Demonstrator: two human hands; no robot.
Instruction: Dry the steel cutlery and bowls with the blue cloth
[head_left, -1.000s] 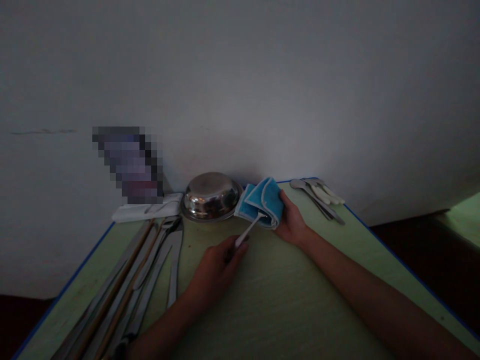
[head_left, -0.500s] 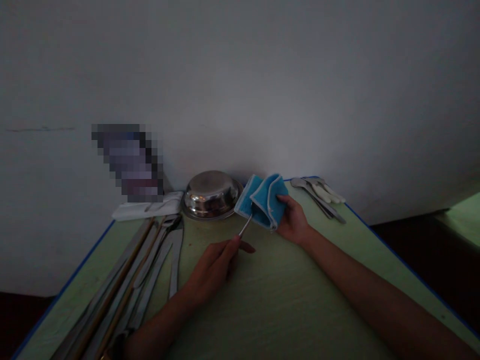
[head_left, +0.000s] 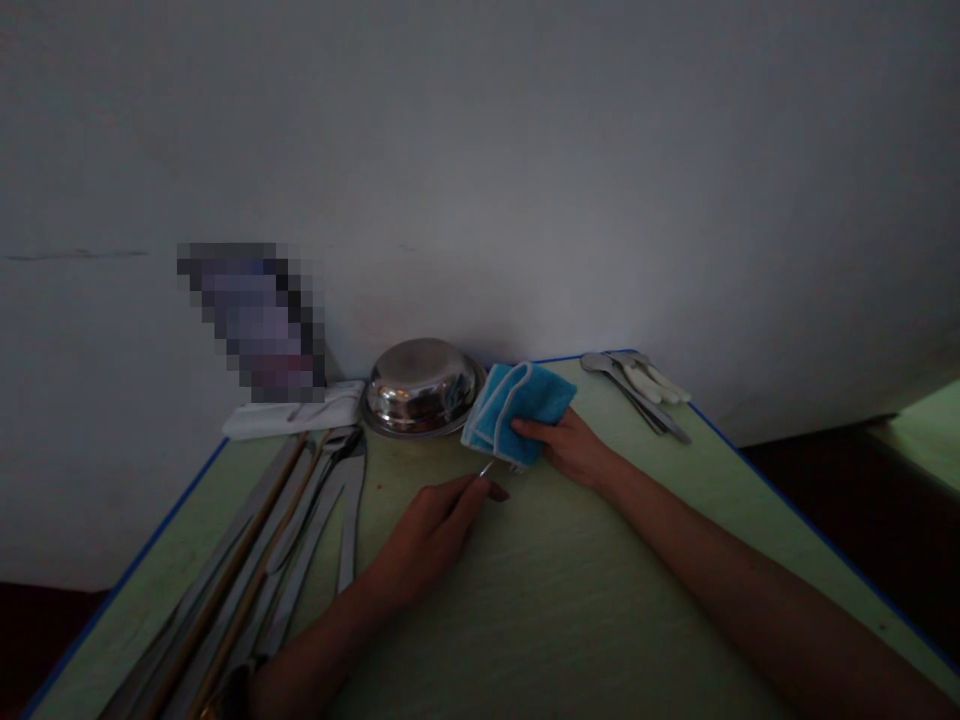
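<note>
My left hand (head_left: 435, 525) is closed on the lower end of a thin utensil (head_left: 487, 467); only a short silvery piece shows between my fingers and the cloth. A folded blue cloth (head_left: 514, 405) with a white edge covers the rest of the utensil. My right hand (head_left: 574, 450) grips that cloth, thumb on top, fingers beneath. Both hands hover over the far middle of a pale green table (head_left: 570, 600).
An upturned steel bowl (head_left: 421, 388) sits just left of the cloth by the wall. Long metal utensils (head_left: 300, 540) lie in a row at the left. A white cloth (head_left: 289, 415) lies behind them. Spoons with white handles (head_left: 637, 385) rest at the far right corner.
The cloth has come down over the utensil and folded flatter; the white handle seen earlier is hidden now. My right hand has lowered and its thumb moved on top.
</note>
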